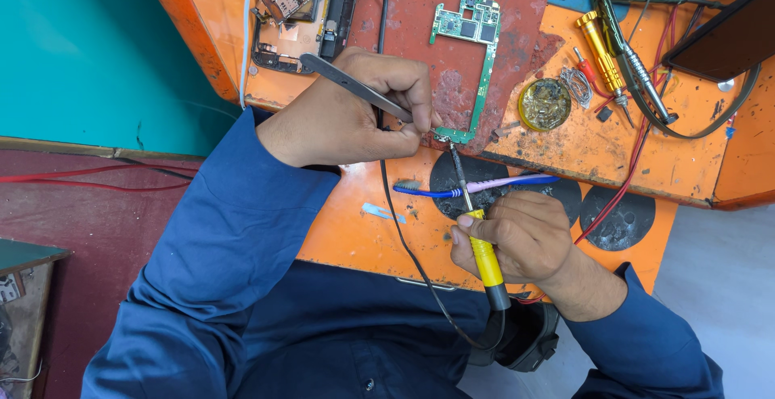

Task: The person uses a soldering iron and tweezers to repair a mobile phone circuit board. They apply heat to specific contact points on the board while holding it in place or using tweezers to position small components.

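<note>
Tweezers (355,86) sit clenched in my left hand (355,112), their tips down at the lower end of the green board (472,60), which lies on a red mat (440,12) on the orange tabletop (363,229). My right hand (521,238) grips the yellow iron (484,258), its thin tip slanting up to that same bottom corner of the board, meeting the tweezers' tips there; I cannot tell whether metal touches metal. A blue and pink toothbrush (476,188) lies just beyond my right hand, crossing under the iron's shaft. A round flux tin (545,103) sits just right of the board. Further right lie a yellow screwdriver (601,48) and a grey probe (642,76), well apart from both hands. An opened phone shell (303,12) rests at the top, left of the mat.
</note>
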